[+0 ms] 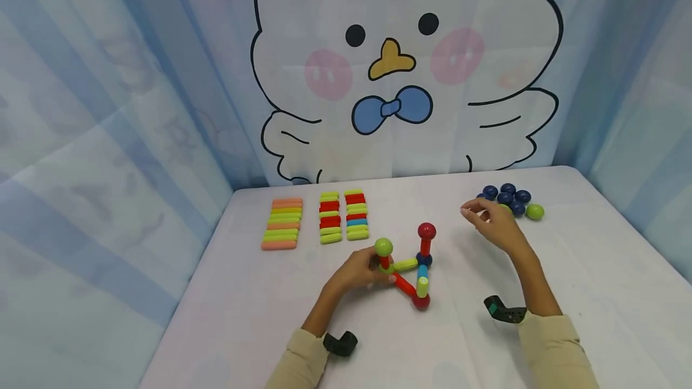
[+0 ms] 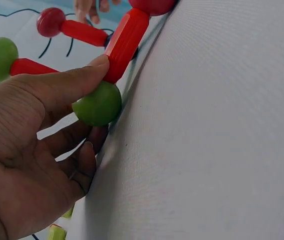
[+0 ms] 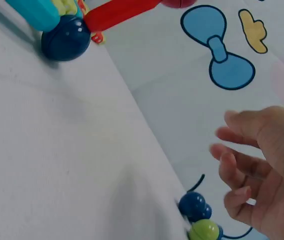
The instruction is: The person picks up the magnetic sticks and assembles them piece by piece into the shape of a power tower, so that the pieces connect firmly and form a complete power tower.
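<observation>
A triangular frame of toy rods and balls stands on the table, with a red rod (image 1: 404, 284), a yellow-green rod (image 1: 405, 265) and a blue rod (image 1: 422, 271) as sides. My left hand (image 1: 358, 270) grips its left corner, thumb and fingers about the lower green ball (image 2: 99, 104). Above that corner, a second green ball (image 1: 384, 247) tops a short red upright. A red ball (image 1: 426, 231) caps another red upright over the dark blue ball (image 1: 424, 259). A yellow-green upright rises from the front red ball (image 1: 421, 301). My right hand (image 1: 498, 230), loosely curled and holding nothing, hovers right of the frame.
Several dark blue balls (image 1: 504, 199) and a green ball (image 1: 535, 212) lie at the back right, just beyond the right hand. Rods lie in rows at the back left: long orange and yellow-green ones (image 1: 283, 225), and two columns of shorter ones (image 1: 330, 221). A curtain hangs behind.
</observation>
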`<action>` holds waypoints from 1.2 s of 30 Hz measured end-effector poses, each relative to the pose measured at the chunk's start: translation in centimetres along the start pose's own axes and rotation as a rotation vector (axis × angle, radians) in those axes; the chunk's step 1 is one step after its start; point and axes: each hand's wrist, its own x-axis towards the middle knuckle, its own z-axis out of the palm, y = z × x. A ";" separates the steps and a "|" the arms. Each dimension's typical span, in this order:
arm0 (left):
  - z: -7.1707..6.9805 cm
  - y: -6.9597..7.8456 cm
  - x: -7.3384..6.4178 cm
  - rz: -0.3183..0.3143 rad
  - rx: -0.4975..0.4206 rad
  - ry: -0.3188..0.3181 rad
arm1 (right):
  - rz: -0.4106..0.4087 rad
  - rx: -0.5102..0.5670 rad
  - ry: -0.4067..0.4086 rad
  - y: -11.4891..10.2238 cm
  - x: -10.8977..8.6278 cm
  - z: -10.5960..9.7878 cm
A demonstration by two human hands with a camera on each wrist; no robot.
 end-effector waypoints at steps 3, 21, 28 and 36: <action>0.1 -0.4 0.1 0.004 0.028 -0.009 | 0.077 -0.093 0.147 1.1 -0.2 -0.5; -0.3 -0.6 -0.3 0.109 0.070 -0.140 | 0.151 -0.354 0.110 5.3 0.8 0.1; -1.1 -1.3 -0.4 0.170 0.064 -0.224 | 0.083 -0.313 -0.023 5.1 0.7 0.6; -1.2 -1.5 -0.3 0.175 0.057 -0.242 | -0.011 0.018 -0.194 2.0 0.3 0.8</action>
